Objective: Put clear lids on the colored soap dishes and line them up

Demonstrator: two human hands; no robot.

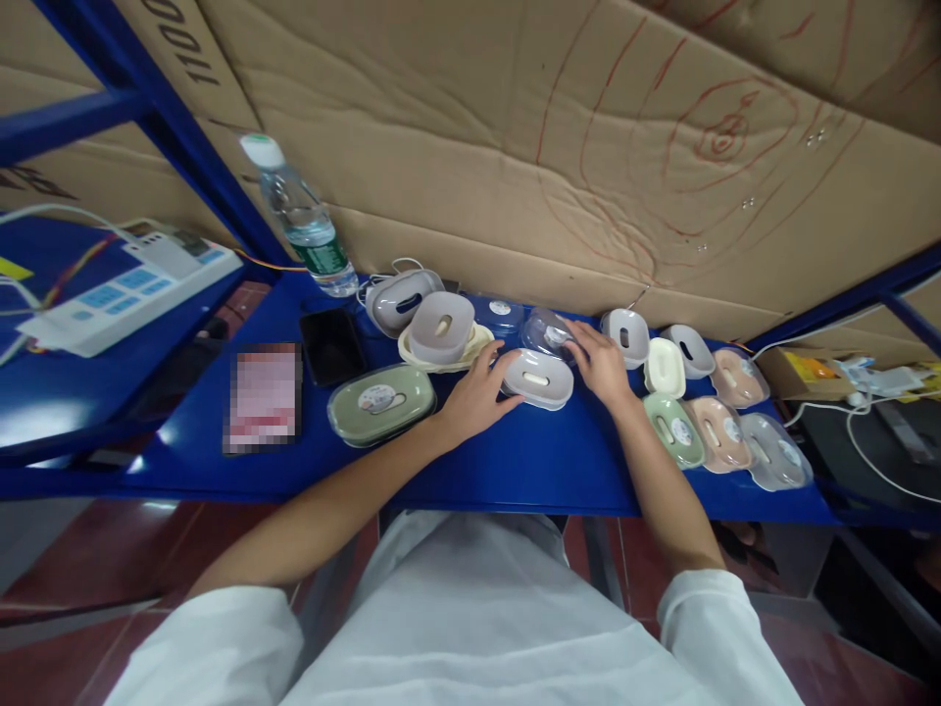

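A light grey oval box with an elongated slot lies on the blue table. My left hand is at its left end, thumb and fingers curved around that end. Just behind the box, my right hand has its fingertips on a clear-lidded grey box. A green box with a clear lid and round label sits left of my left hand. Behind my left hand a grey box rests on a cream piece.
The blue table holds several green, pink and grey boxes at the right, including a pink one. At the left are a phone, a blurred-out card and a water bottle. Cardboard stands behind.
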